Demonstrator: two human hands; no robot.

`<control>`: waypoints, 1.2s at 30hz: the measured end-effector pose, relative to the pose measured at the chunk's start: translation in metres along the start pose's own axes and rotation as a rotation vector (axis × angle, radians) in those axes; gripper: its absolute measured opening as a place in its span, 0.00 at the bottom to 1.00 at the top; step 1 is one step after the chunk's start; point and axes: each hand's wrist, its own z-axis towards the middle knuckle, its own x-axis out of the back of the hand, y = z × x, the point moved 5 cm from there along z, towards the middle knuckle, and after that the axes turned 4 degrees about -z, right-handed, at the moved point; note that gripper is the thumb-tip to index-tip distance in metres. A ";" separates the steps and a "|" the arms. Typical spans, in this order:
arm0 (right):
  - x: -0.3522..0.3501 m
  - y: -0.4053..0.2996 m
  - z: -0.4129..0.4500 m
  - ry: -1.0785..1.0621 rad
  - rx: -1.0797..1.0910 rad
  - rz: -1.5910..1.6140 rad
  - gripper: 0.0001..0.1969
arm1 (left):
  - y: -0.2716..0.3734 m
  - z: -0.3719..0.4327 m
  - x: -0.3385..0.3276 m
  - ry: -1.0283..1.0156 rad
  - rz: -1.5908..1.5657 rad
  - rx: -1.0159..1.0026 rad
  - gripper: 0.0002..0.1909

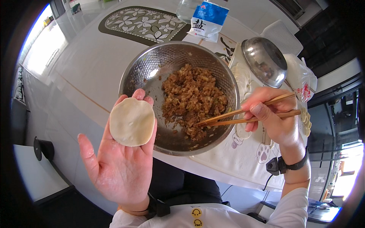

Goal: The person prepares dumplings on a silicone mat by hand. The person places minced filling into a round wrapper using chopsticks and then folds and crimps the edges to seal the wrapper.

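Note:
A round dumpling wrapper (pixel 132 122) lies flat across the fingers of my left hand (pixel 122 168), which is palm up with the thumb spread away. That hand is in front of the left rim of a large stainless steel bowl (pixel 145 57). Inside the bowl is a mound of brown minced filling (pixel 194 97), heaped toward the right. My right hand (pixel 271 116) grips a pair of wooden chopsticks (pixel 228 116) over the bowl's right rim. Their tips are in the lower part of the filling; whether they pinch any is hard to tell.
Stacked wrappers (pixel 241 77) lie right of the bowl, on a white mat (pixel 222 151) with paw prints. Behind them rests a metal bowl (pixel 263 61). Small dough pieces (pixel 305 122) sit at far right. A salt bag (pixel 209 21) and flowered placemat (pixel 145 24) are at the back.

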 end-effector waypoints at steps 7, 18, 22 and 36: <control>0.016 0.026 0.002 0.157 -0.088 0.131 0.13 | -0.002 0.001 0.000 -0.013 -0.011 0.023 0.40; 0.008 0.035 0.000 0.190 -0.101 0.224 0.15 | -0.002 0.001 -0.002 0.002 -0.031 0.015 0.40; 0.017 0.014 -0.002 0.163 -0.046 0.050 0.14 | -0.001 0.000 -0.002 0.001 -0.032 -0.001 0.41; 0.013 0.035 0.017 0.101 -0.157 0.180 0.13 | -0.002 0.001 -0.002 0.019 -0.024 -0.007 0.41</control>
